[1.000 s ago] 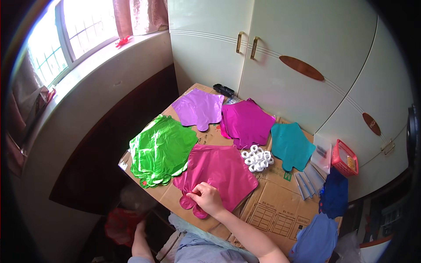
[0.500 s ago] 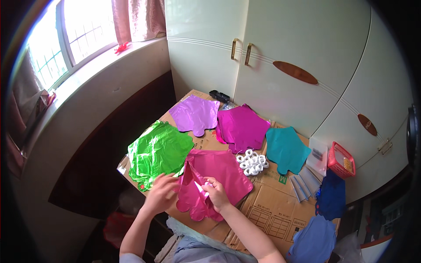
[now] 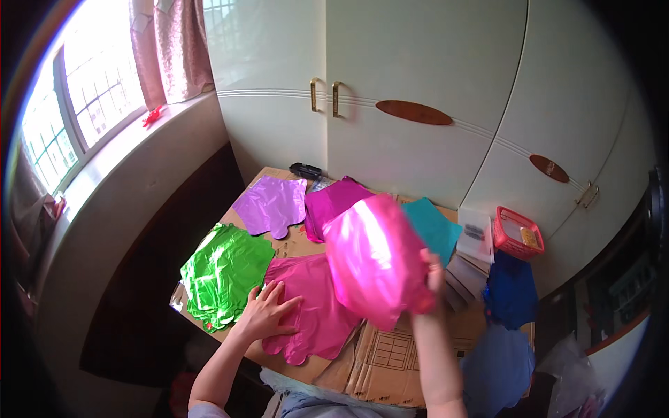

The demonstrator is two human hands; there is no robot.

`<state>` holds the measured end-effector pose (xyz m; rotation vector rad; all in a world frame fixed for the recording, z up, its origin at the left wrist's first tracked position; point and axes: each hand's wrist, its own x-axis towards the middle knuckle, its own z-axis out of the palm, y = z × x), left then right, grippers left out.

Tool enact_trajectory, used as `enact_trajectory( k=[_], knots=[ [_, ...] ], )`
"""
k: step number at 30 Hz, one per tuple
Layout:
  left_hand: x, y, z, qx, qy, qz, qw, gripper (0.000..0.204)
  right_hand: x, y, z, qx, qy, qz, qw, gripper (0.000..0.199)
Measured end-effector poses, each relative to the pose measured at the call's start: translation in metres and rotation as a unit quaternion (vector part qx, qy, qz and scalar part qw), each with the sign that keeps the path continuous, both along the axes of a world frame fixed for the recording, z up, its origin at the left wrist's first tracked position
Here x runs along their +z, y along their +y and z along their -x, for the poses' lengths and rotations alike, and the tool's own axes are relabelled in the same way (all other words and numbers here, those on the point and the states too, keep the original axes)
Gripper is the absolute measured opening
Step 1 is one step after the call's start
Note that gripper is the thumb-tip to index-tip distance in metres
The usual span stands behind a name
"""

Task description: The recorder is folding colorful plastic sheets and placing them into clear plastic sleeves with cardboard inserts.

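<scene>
The right hand (image 3: 433, 268) holds a pink foil sheet (image 3: 376, 261) lifted above the pink stack (image 3: 310, 306), fingers pinching its right edge; the left hand (image 3: 263, 313), fingers spread, presses flat on that stack's left side, beside the green pile (image 3: 223, 272)

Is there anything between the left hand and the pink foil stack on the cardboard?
Nothing visible. The left hand lies flat on the pink foil stack. The right hand holds one pink foil sheet lifted above it.

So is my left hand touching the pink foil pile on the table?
Touching. The head view shows the left hand lying flat with fingers spread on the pink foil pile.
</scene>
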<state>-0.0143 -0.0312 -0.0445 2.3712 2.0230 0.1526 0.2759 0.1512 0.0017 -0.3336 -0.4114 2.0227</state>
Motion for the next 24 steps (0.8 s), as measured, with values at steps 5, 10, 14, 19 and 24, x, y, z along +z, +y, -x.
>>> enact_trajectory(
  k=[5,10,14,19,24],
  knots=[
    [-0.001,0.001,-0.001,0.013,0.007,-0.003,1.000,0.075,0.072,-0.038,-0.079,-0.158,-0.032,-0.207,0.965,0.043],
    [0.014,0.006,-0.012,0.010,-0.124,-0.097,0.987,0.059,0.081,-0.090,-0.106,0.036,-0.355,-0.561,0.747,0.012],
    [0.092,0.026,-0.054,-0.149,-0.356,-0.170,0.907,0.032,0.005,-0.122,-0.087,0.053,-0.506,-0.611,0.606,0.014],
    [0.189,0.036,-0.117,-0.524,-0.451,-0.099,0.715,0.014,-0.071,-0.165,-0.070,-0.007,-0.607,-0.579,0.545,0.012],
    [0.238,0.039,-0.162,-0.591,-0.352,-0.229,0.689,0.016,-0.088,-0.150,-0.070,-0.088,-0.657,-0.553,0.504,0.011]
  ],
)
